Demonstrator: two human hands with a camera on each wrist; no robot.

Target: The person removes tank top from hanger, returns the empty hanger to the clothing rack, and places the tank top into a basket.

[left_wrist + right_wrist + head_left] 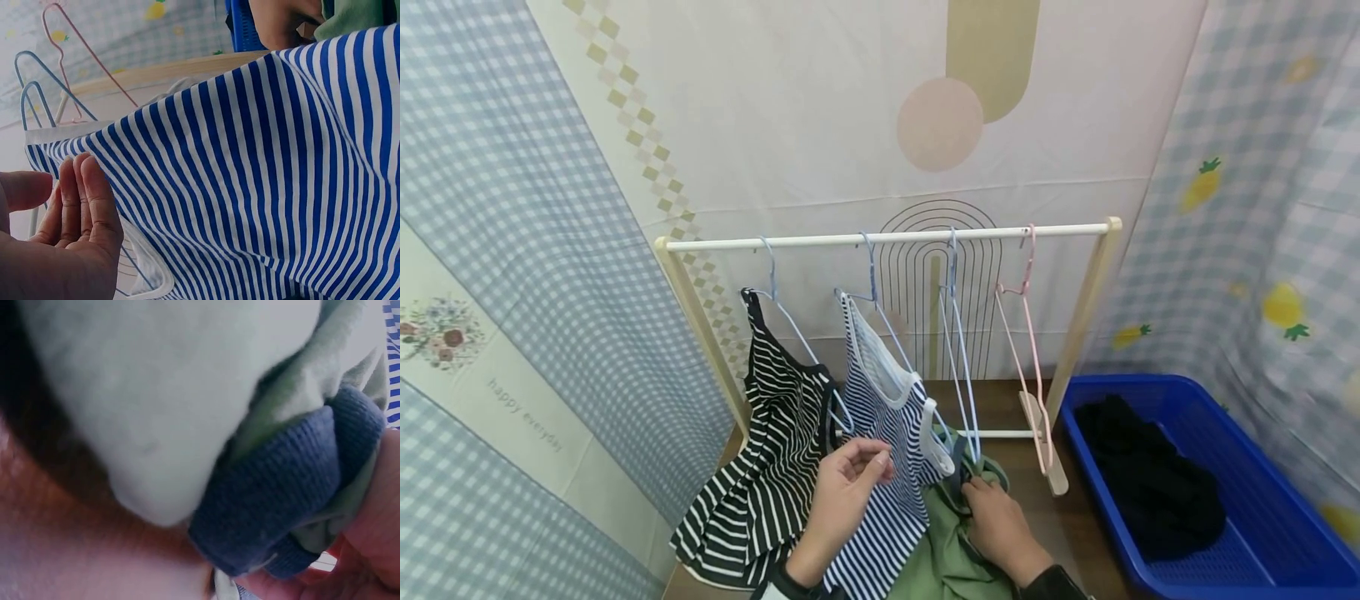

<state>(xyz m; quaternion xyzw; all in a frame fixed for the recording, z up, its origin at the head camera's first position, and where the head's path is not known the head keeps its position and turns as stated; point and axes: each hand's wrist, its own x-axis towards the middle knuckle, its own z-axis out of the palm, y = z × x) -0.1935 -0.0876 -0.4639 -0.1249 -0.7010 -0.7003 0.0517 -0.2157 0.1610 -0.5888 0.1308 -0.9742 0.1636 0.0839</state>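
My right hand (1000, 533) grips a green garment (947, 546) near the lower end of a bare blue hanger (967, 379). In the right wrist view its dark blue ribbed band (269, 487) is bunched at the fingers, and blurred green cloth covers much of the view. My left hand (846, 483) holds nothing, its fingers loosely bent and the thumb apart from them in the left wrist view. It overlaps a blue-and-white striped sleeveless top (250, 162) that hangs on another blue hanger (872, 271). Left of it a black-and-white striped top (782, 442) hangs on a third blue hanger (772, 275).
A white rail (820, 242) on a wooden-legged rack carries the hangers. One pink hanger (1028, 333) hangs bare near the right post. At the right stands a blue plastic basket (1086, 475) with black cloth (1150, 483) inside. Patterned curtains (625, 292) surround the rack.
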